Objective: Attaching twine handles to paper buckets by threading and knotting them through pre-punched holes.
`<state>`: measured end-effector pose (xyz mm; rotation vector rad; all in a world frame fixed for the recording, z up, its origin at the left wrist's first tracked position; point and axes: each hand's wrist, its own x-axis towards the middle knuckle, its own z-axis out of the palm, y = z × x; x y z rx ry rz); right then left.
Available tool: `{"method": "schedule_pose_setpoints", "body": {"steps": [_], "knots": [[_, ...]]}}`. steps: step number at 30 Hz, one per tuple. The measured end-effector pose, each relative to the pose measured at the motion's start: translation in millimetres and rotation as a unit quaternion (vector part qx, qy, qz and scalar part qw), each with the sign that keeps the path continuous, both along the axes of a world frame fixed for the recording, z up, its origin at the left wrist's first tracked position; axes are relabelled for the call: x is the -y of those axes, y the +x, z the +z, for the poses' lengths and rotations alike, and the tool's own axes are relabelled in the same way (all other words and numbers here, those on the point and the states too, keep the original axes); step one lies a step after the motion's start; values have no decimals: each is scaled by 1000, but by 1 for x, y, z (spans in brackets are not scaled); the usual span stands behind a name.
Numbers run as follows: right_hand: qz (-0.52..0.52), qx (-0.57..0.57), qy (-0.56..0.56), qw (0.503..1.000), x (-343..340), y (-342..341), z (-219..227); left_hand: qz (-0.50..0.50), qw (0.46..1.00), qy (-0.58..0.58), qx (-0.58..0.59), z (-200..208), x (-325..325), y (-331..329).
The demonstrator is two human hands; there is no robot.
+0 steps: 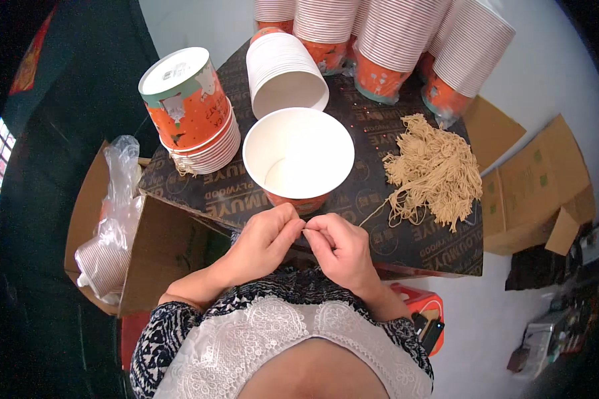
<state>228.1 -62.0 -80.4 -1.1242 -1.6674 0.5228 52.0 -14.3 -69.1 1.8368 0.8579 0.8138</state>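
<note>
My left hand [269,239] and my right hand [343,247] meet near the table's front edge, both in a pinch. Between their fingertips is a thin beige cord; a length of cord [374,214] shows beside my right hand, toward the cord pile. Just beyond my fingers stands a paper bucket [296,201], white inside and orange outside, its mouth tilted toward me. To the right lies a loose pile of beige cords [436,169]. Whether the cord is knotted or passes through the bucket is too small to tell.
Upside-down orange buckets [190,120] are stacked at the left; a nested white-rimmed stack [283,66] lies behind. Tall bagged stacks [396,33] line the table's back. An open carton [160,246] with bagged buckets [106,259] sits left, another carton [539,189] right. An orange stool [416,299] is below.
</note>
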Motion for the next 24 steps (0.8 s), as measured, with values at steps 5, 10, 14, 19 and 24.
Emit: {"method": "schedule_pose_setpoints", "body": {"steps": [5,10,14,19,24], "knots": [[5,-45,-46,998,0,-2,-6,-5,999,18,-37,7,2,-4],[10,-75,-79,994,-2,-4,-12,-12,999,34,-25,5,1,-6],[21,-91,-83,992,-2,-4,-14,-19,999,32,-3,6,1,-9],[21,-79,-56,995,-1,-2,-9,-5,1000,24,15,12,-1,-18],[-23,-103,1,994,-3,5,-10,89,936,338,-43,34,-33,-29]]}}
